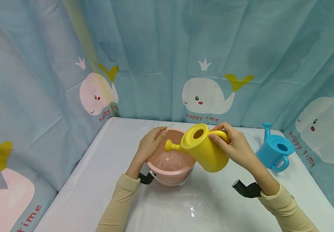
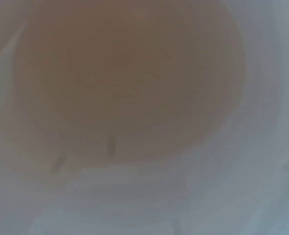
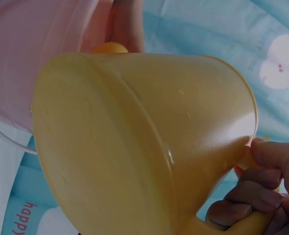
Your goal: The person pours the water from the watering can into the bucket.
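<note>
My right hand (image 1: 236, 145) grips the handle of a yellow watering can (image 1: 206, 151), its thumb against the can's upper edge. Tilted leftward, the can has its spout over a pink bucket (image 1: 170, 177). Water (image 1: 171, 161) with ripples and glints shows inside the bucket. At the bucket's left rim, my left hand (image 1: 151, 143) holds on, with the thumb on the inner side. In the right wrist view, drops cling to the yellow can (image 3: 193, 107), and the fingers of the right hand (image 3: 262, 181) curl round its handle. The left wrist view is dim and blurred.
A blue watering can (image 1: 275, 151) stands at the right on the white-covered table (image 1: 97, 180). Wet patches glisten in front of the bucket, whose white handle (image 1: 181, 183) hangs down. A blue curtain (image 1: 155, 58) with whale prints encloses the back and sides.
</note>
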### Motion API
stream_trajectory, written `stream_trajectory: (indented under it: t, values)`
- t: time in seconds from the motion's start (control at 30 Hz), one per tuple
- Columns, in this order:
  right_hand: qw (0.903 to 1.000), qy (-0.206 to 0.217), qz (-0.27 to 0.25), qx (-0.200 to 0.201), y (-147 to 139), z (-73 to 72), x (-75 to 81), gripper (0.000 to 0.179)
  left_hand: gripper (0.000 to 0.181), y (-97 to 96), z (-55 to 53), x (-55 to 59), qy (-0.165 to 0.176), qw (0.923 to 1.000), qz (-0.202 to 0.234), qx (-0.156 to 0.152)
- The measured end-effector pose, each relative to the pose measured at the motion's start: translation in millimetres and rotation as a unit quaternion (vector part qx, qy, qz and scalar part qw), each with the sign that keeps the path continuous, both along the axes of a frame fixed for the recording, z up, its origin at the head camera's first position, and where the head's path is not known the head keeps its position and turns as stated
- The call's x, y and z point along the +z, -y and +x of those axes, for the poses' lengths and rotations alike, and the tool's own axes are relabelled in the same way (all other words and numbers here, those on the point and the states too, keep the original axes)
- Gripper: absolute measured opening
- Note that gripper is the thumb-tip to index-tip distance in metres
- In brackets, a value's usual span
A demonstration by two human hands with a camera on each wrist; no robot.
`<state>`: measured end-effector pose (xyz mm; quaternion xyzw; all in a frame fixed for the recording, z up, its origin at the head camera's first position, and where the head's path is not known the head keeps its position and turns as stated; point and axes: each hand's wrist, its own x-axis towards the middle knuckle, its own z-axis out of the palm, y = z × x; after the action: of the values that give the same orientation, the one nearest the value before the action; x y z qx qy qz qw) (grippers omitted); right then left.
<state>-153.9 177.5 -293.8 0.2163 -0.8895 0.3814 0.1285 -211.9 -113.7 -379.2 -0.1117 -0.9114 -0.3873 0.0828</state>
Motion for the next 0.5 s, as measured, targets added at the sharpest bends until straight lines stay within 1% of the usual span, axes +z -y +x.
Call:
stream_trajectory:
  t: [0.2, 0.5]
  values:
    - [1.0, 0.001, 0.001, 0.001, -0.2, -0.7, -0.5, 0.023, 0.057, 0.1, -0.5, -1.1, 0.008, 0.9999, 0.005, 0.003]
    - [1.0, 0.003, 0.003, 0.001, -1.0, -1.7, 0.2, 0.023, 0.055, 0.4, 0.8, 1.6, 0.006, 1.0, 0.007, 0.001]
